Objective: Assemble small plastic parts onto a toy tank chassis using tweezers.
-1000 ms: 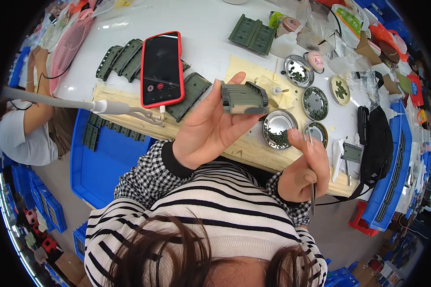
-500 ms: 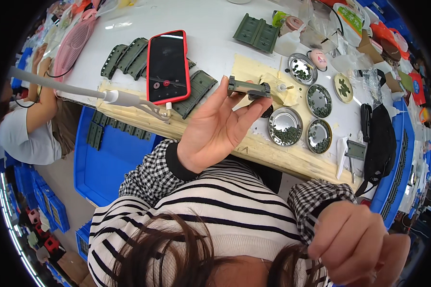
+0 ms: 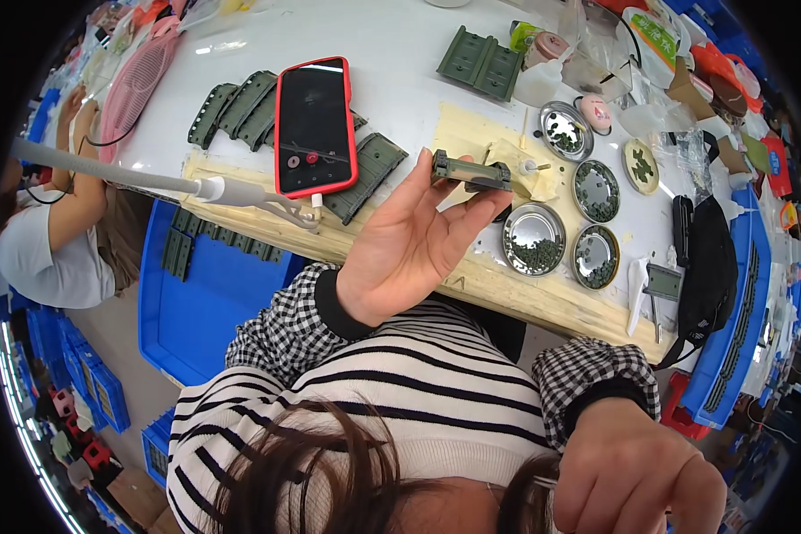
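Observation:
My left hand (image 3: 400,242) is raised over the front edge of the table. Its thumb and fingers pinch the ends of a small dark green plastic part (image 3: 472,172) with raised blocks at both ends. At the lower right, close to the camera, my right hand (image 3: 627,472) is closed with its fingers curled under. A thin pale tip pokes out beside it; what the fingers hold is hidden. Small green pieces lie in several round metal dishes, the nearest dish (image 3: 534,221) just right of the held part. A pale yellow sheet (image 3: 454,125) lies behind it.
A red-cased phone (image 3: 314,133) on a grey gooseneck holder (image 3: 142,178) stands left of my hand, among green ribbed panels (image 3: 369,173). Below the table edge sits a blue tray (image 3: 200,311). A black bag (image 3: 707,267) rests at the right. Another person (image 3: 53,240) sits at far left.
My right hand has moved down and to the left, its sleeve now showing more. My left hand and the green part have shifted very slightly right in the picture.

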